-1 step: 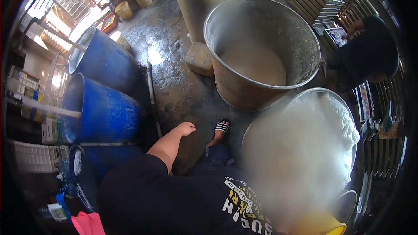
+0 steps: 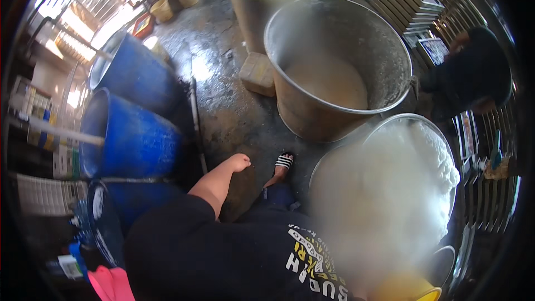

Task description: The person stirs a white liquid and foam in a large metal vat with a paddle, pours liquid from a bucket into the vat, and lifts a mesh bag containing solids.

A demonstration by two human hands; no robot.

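Note:
My left hand (image 2: pixel 240 162) hangs over the wet floor with its fingers curled closed and nothing showing in them. At the lower right a yellow bucket (image 2: pixel 426 294) is partly in view, its near side blurred. A skin-coloured smear beside it may be part of my right arm; the hand itself cannot be made out. Beyond the bucket stands a large round vat (image 2: pixel 321 163) heaped with white foam (image 2: pixel 443 159). Much of that vat is lost in a hazy patch. Farther off, a big metal vat (image 2: pixel 326 128) holds a shallow layer of cloudy liquid.
Blue barrels (image 2: pixel 146 144) line my left side, with a pipe (image 2: pixel 196 117) along the floor beside them. A pale block (image 2: pixel 258 73) sits by another full vat (image 2: pixel 251 19). Stacked trays (image 2: pixel 409 3) and a co-worker in dark clothing (image 2: pixel 473 72) are at the right.
The view has shifted slightly, so the far vats and barrels sit a little differently. My left hand keeps its closed pose; nothing was taken or let go.

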